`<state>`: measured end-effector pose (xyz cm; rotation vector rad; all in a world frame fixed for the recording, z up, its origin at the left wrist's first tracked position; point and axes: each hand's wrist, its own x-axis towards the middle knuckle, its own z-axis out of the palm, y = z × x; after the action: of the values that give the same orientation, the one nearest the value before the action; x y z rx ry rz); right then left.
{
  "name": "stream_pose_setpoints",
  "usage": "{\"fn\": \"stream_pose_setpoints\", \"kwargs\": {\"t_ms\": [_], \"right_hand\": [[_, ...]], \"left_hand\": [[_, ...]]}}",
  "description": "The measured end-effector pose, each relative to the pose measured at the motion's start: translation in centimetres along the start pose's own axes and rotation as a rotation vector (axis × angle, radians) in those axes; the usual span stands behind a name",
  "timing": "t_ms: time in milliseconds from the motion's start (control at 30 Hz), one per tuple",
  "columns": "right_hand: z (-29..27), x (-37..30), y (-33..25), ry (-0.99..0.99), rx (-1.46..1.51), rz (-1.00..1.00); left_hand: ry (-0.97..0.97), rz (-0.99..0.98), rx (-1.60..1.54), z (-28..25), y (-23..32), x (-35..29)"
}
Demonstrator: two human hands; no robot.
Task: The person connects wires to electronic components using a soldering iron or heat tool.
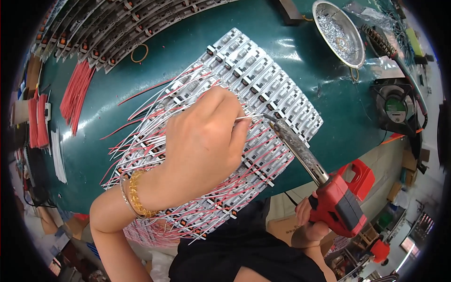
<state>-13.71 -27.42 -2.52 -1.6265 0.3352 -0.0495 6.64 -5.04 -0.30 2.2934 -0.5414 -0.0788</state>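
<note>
A panel of rowed grey metal units (286, 94) lies slanted across the work surface, with red and white wires fanning out from its left and near parts. Over its middle, my left hand (202, 141) is closed in a pinch on a thin white wire (251, 116), whose end points right. My right hand (312, 223) grips a red and black soldering gun (340, 204) at the lower right. Its long metal barrel slants up and left, and the dark tip meets or nearly meets the wire's end. My left hand hides part of the panel.
An oval metal bowl (336, 35) of silvery scraps, a black fan (395, 105) and a coiled-spring iron holder (376, 40) stand at right. Red wires (77, 96) and white wires (58, 155) lie left. More panels (108, 30) fill the far left of the green table (169, 51).
</note>
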Motion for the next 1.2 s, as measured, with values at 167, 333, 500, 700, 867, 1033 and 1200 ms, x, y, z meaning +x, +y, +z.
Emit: {"fn": "stream_pose_setpoints", "kwargs": {"t_ms": [167, 333, 500, 700, 867, 1033, 1200], "right_hand": [[-0.4, -0.8, 1.0, 0.156, 0.015, 0.116], [-0.7, -0.9, 0.3, 0.054, -0.412, 0.007], [0.3, -0.6, -0.3, 0.061, -0.024, 0.013], [0.6, 0.2, -0.5, 0.030, 0.155, -0.031], [1.0, 1.1, -1.2, 0.019, 0.317, -0.039], [0.5, 0.6, -1.2, 0.077, 0.339, -0.022], [-1.5, 0.1, 1.0, -0.133, 0.239, -0.098]], "left_hand": [[-0.005, 0.004, 0.030, -0.2, 0.1, 0.0], [-0.004, 0.009, 0.042, -0.2, 0.0, 0.0], [0.017, 0.034, 0.050, 0.1, 0.0, 0.1], [0.020, 0.014, 0.058, 0.1, 0.1, 0.0], [0.045, 0.058, 0.059, 0.1, -0.1, -0.1], [0.025, 0.047, -0.207, -0.4, 1.0, -0.3], [0.052, 0.101, -0.015, 1.1, 0.8, -0.5]]}}
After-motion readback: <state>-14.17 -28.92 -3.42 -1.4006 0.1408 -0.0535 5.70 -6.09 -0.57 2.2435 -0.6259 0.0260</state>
